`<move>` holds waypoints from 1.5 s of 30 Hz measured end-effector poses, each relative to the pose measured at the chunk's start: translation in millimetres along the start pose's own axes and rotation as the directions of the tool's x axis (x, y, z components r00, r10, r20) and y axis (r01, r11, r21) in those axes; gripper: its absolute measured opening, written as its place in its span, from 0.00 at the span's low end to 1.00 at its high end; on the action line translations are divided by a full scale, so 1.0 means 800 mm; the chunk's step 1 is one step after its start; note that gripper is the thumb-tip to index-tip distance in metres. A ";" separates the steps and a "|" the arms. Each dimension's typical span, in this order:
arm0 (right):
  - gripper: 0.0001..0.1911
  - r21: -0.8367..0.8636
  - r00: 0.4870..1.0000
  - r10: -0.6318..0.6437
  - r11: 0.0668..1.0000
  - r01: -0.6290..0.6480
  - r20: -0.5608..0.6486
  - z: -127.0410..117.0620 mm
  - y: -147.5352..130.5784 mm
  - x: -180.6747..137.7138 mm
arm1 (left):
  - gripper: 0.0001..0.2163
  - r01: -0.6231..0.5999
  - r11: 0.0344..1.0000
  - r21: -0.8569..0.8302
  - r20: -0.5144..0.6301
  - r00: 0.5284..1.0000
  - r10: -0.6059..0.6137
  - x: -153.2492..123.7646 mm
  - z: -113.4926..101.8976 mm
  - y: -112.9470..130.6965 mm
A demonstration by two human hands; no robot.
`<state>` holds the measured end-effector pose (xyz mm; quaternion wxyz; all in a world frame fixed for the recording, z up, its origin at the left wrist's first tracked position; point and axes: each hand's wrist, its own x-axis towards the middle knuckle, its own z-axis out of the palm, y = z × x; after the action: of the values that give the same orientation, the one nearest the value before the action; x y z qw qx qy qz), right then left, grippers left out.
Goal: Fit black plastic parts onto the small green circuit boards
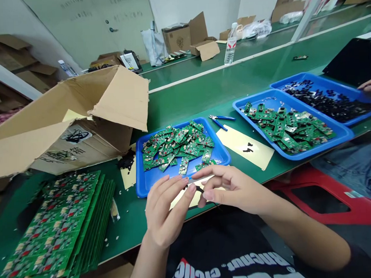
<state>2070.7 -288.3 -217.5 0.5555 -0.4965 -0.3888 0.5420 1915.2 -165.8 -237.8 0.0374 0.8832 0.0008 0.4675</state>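
Just in front of my body, my left hand (167, 209) and my right hand (229, 188) meet over the table edge. A small dark, curved strip (199, 189) spans the gap between them. My right thumb and fingers pinch one end; my left thumb and fingertips close on the other. Its exact kind is too small to make out. Right behind my hands stands a blue tray (141, 178) with a heap of small green circuit boards (185, 145). Under my fingers lies a cream sheet of paper (192, 201), partly covered by them.
Stacked green circuit panels (54, 230) and an open cardboard box (81, 139) occupy the left. Blue-handled cutters (221, 120) lie beside a paper strip (250, 146). Right stand a second board tray (296, 150) and a tray of black parts (328, 98), near another person's hand (370, 86).
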 end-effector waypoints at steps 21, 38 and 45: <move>0.09 0.102 0.987 -0.068 0.991 0.084 -0.147 0.008 0.026 0.018 | 0.22 0.419 0.801 -0.428 0.133 0.905 -0.403 -0.002 0.016 0.013; 0.06 -0.694 0.724 -0.679 0.580 0.427 -0.123 0.014 0.008 0.013 | 0.14 0.681 0.358 -0.638 0.276 0.637 -0.719 0.010 0.018 0.036; 0.06 -0.865 0.607 -0.794 0.327 0.381 -0.033 0.019 0.016 0.016 | 0.13 0.739 0.483 -0.470 0.266 0.641 -0.720 0.014 0.016 0.037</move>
<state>2054.5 -274.9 -228.1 0.5093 -0.6131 -0.5993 -0.0743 1931.1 -195.7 -233.4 0.4785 0.7571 0.2429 0.3725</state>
